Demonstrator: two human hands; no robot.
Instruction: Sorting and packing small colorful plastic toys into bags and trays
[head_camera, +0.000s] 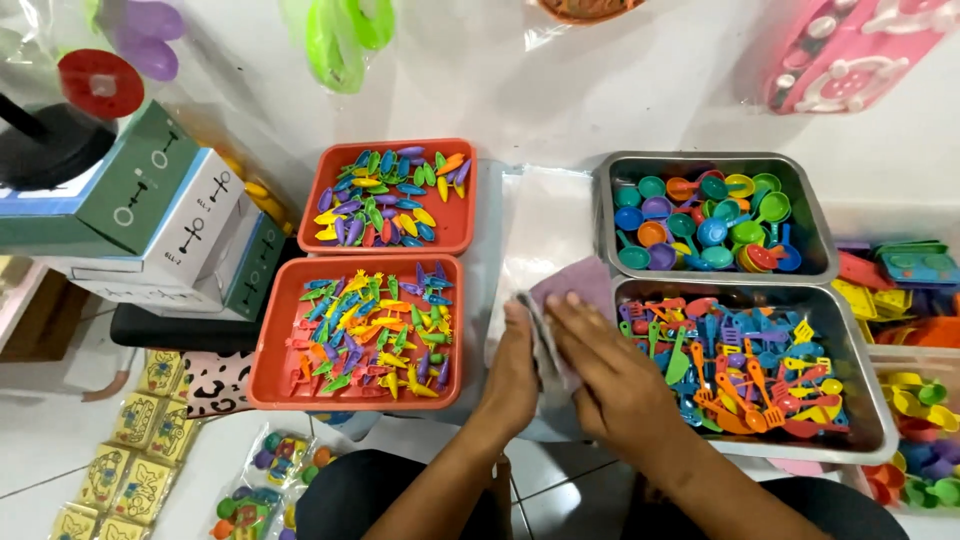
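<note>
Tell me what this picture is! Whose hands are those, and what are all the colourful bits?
The picture comes from a camera worn on a person's head, looking down, so the two bare hands are that person's own. The left hand and right hand both touch a clear plastic bag with a purple card in it. Beside them lie two red trays of tiny plastic pieces, a metal tray of little toy pans and another metal tray of toy kitchen tools.
</note>
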